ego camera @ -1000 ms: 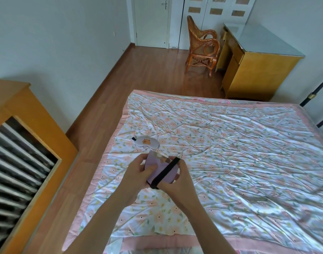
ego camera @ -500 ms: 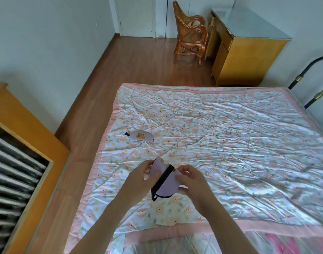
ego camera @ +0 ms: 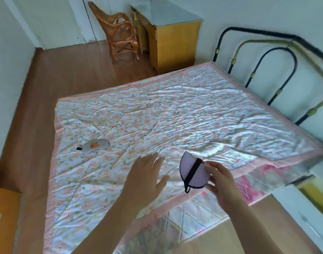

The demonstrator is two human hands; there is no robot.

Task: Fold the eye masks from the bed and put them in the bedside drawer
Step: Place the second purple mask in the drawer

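My right hand (ego camera: 218,177) pinches a folded lilac eye mask (ego camera: 193,171) with a black strap wrapped across it, held above the near edge of the bed. Left of it my left hand (ego camera: 147,176) hovers over the quilt with fingers spread and nothing in it. A second eye mask (ego camera: 94,145), grey with an orange cartoon figure, lies flat on the floral quilt (ego camera: 175,114) toward the bed's left side. No drawer front can be made out in the blurred right edge.
A metal bed frame (ego camera: 278,85) rises at the right. A rattan chair (ego camera: 120,33) and a yellow desk (ego camera: 171,37) stand beyond the bed. An orange wooden cabinet (ego camera: 4,217) sits at the lower left. A white surface (ego camera: 303,217) shows at lower right.
My left hand has let go of the lilac mask and opened. My right hand alone now carries the folded mask to the right, and my view has swung right toward the bed frame.
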